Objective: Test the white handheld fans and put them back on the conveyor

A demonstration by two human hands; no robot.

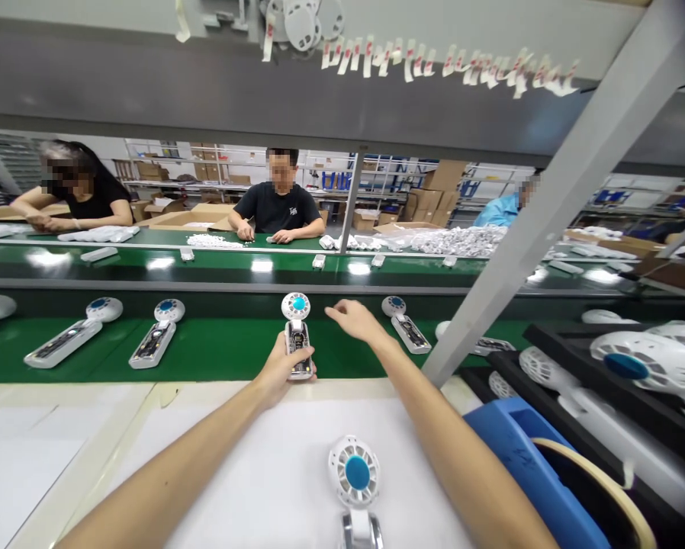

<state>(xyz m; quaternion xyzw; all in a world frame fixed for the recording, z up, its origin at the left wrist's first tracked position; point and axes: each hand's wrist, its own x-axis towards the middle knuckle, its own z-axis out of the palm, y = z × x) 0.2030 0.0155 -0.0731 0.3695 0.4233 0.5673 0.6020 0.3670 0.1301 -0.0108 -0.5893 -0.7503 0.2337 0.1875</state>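
My left hand (278, 367) grips the handle of a small white handheld fan (295, 306) over the near edge of the green belt. Its round head has a blue centre, and the handle's front is off, baring dark electronics. To its right, my right hand (357, 320) hovers above the belt with fingers loosely bent and apart; I see nothing in it. Between my forearms a second fan (355, 476) lies on the white worktop (233, 457), its lower end cut off by the frame.
More open-handled fans (155, 343) lie along the green belt (217, 335). A slanted grey post (514, 267) crosses at right, beside a blue bin (531, 457) holding a tape roll and black racks of fans. Across the line, co-workers sit by white parts (462, 240).
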